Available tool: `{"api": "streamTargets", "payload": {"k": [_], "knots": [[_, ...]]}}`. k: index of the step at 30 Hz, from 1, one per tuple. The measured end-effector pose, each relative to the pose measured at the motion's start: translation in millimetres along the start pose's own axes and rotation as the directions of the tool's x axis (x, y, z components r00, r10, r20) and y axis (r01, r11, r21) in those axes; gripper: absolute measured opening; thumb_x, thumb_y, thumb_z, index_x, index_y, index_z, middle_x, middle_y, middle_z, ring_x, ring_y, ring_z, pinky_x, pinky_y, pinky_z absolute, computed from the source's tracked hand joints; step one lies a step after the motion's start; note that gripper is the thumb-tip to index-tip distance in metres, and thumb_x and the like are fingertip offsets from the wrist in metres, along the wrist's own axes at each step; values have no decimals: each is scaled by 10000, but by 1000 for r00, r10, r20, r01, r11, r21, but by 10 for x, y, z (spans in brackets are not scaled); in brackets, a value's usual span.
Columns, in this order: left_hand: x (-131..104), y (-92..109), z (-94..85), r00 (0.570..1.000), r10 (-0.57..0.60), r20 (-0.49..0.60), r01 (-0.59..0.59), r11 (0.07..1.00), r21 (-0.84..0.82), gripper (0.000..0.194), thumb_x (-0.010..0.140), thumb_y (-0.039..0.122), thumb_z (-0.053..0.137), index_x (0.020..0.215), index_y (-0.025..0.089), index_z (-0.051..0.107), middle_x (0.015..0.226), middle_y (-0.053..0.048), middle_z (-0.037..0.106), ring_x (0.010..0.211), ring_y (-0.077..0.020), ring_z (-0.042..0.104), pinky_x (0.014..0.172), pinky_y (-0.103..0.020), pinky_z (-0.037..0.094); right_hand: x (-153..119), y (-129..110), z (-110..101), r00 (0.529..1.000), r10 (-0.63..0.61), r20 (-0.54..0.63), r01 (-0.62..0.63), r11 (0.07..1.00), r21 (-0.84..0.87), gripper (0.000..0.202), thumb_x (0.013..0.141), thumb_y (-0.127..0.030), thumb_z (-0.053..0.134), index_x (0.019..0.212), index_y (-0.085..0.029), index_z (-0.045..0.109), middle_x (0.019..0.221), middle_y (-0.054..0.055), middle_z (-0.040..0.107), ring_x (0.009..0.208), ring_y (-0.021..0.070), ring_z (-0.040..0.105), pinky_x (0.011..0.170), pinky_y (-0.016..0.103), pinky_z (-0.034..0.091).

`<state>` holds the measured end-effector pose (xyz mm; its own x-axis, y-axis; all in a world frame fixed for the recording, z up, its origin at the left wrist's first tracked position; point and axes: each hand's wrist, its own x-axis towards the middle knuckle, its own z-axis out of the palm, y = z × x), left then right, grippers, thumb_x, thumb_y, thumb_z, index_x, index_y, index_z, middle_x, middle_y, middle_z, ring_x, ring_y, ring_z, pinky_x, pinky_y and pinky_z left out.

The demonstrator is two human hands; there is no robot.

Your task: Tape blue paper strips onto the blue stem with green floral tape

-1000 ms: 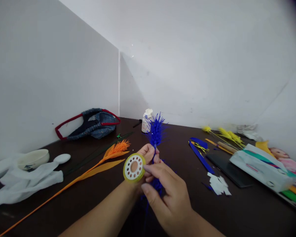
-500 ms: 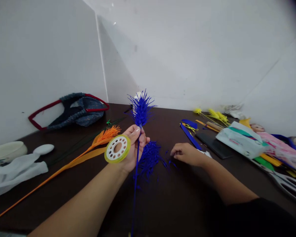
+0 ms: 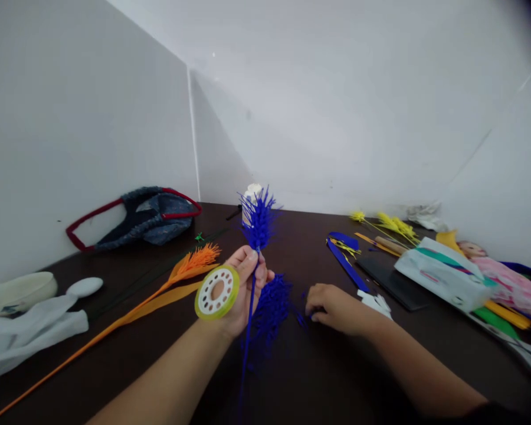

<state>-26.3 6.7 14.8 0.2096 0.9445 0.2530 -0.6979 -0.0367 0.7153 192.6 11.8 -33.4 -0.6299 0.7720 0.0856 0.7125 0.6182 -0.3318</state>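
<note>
A blue artificial wheat ear (image 3: pixel 261 221) on a long thin blue stem stands upright in my left hand (image 3: pixel 243 289). Thumb and fingers pinch it just below the head. A roll of clear yellowish tape (image 3: pixel 216 291) with a white perforated core hangs at the thumb side of this hand. Behind the stem lies a heap of loose blue wheat-like pieces (image 3: pixel 272 304) on the dark table. My right hand (image 3: pixel 331 307) rests low over the table beside small blue scraps, right of the heap. Its fingers are loosely curled, thumb apart, with nothing visible in them.
On the left are an orange wheat stalk (image 3: pixel 199 260), a bowl (image 3: pixel 22 293) and a denim bag (image 3: pixel 154 215). A white bottle (image 3: pixel 250 203) stands behind. To the right are blue strips (image 3: pixel 343 254), a black flat case (image 3: pixel 389 280), a white packet (image 3: pixel 442 274) and a doll (image 3: pixel 508 274).
The whole view has shifted, so the scene sits lower and slightly to the right. My left hand keeps its grip on the blue wheat; the right hand's thumb shows further from its fingers.
</note>
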Motion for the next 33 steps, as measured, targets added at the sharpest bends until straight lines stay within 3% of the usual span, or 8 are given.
{"api": "streamTargets", "payload": {"k": [6,10,11,13,16,19,26,33], "knots": [[-18,-6,-4,999,40,14,-41,999,15,138,791,215,597,683,152,538,508,57,477,475,-48,427,643,-227,460,11,-28,22,995,77,-59,-79,996,-42,251,648,-16,492,759,-169,657,726,40,613,717,173,539,679,279,414],[-20,-18,0,999,43,24,-44,998,38,130,804,212,577,694,151,545,516,51,480,498,-54,447,646,-224,452,-17,-95,-114,967,158,-202,-79,932,353,276,750,-102,502,954,-199,661,830,41,619,763,174,545,727,311,415],[-21,-20,2,999,39,24,-40,998,42,130,807,210,573,694,152,544,517,51,479,499,-55,447,649,-223,451,-10,-135,-147,947,192,-258,-34,858,513,239,773,-147,520,954,-212,663,857,39,621,780,174,543,735,316,413],[-24,-22,10,999,36,23,-37,998,49,129,813,207,565,698,154,541,516,52,479,495,-52,441,653,-219,447,36,-249,-192,890,279,-360,128,605,786,143,774,-225,579,882,-221,672,828,26,614,747,162,528,702,308,411],[-23,-13,25,999,38,4,-38,998,53,138,821,211,557,697,159,526,499,60,463,473,-47,414,647,-217,443,175,-461,-226,846,351,-401,342,220,914,89,737,-245,653,815,-207,673,718,4,576,641,125,487,614,273,391],[-14,5,35,999,37,-12,-37,998,48,155,820,221,556,685,160,509,494,62,462,458,-48,403,631,-224,443,339,-639,-271,878,300,-374,363,94,927,78,726,-222,676,798,-191,681,696,6,581,623,112,486,592,263,387],[6,1,-1,999,33,-13,-33,999,40,139,807,247,574,712,155,533,505,52,480,471,-56,422,593,-211,421,603,-788,-421,894,237,-381,354,148,923,71,711,-222,681,776,-198,701,693,4,628,619,113,536,579,261,419],[5,5,5,999,5,-48,-3,999,42,171,785,274,602,693,153,525,502,54,473,450,-50,404,550,-202,399,687,-824,-416,832,278,-480,389,325,862,88,678,-188,693,756,-225,700,705,-6,636,588,107,530,561,269,464]]}}
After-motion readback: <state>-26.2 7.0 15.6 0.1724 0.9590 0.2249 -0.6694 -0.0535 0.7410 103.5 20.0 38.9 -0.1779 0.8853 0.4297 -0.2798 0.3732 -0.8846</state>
